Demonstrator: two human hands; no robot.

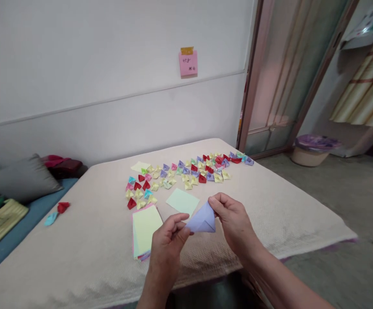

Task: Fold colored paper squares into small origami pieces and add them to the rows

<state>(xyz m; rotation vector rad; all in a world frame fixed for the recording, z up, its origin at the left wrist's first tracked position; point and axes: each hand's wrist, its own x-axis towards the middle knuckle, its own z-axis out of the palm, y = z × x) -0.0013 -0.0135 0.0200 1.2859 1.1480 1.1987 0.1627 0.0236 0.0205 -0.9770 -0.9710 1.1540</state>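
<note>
Both my hands hold a lavender paper folded into a triangle, above the near edge of a cloth-covered table. My left hand pinches its lower left corner. My right hand pinches its top point. Just below and left lies a stack of coloured paper squares with a pale yellow sheet on top. A loose pale green sheet lies beyond the hands. Farther back, several small folded paper pieces in red, yellow, purple, blue and pink are spread in a band.
A red folded piece and a light blue one lie at the table's left edge. A grey cushion sits on the left. A pink note hangs on the wall. A basin stands on the floor right.
</note>
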